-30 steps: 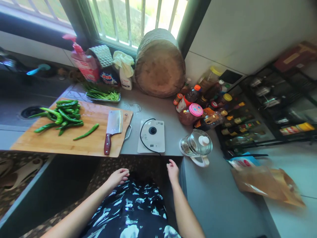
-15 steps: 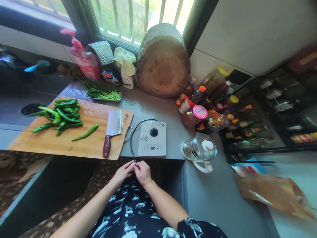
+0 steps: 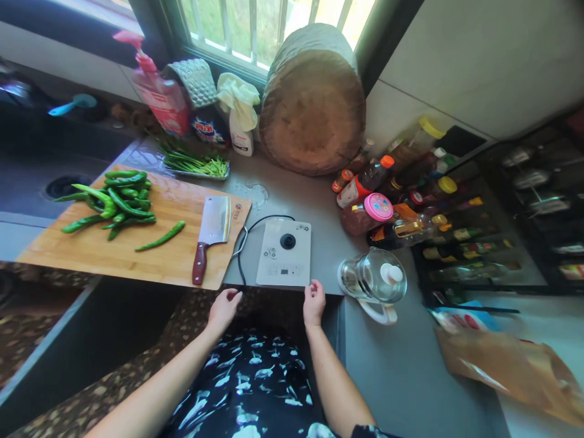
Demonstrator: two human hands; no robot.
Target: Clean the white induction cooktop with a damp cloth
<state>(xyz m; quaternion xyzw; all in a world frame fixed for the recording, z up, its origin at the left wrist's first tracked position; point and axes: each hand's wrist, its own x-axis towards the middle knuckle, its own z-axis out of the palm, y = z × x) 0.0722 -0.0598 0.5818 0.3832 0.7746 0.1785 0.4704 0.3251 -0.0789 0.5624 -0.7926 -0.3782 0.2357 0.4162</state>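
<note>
— When handling the cord point(image 3: 239, 257), where is the white base point(image 3: 285, 254)?

— At 12 o'clock from my hands. My left hand point(image 3: 223, 309) has fingertips together at the cord; I cannot tell whether they grip. My right hand point(image 3: 314, 304) curls, fingers together, at the base's 5 o'clock corner. Keep slack.

Cleaver point(image 3: 216, 220) on board point(image 3: 159, 264), kettle point(image 3: 371, 277) right of base point(image 3: 283, 258)

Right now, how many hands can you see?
2: the left hand at the black cord, the right hand beside the white base's near right corner.
</note>
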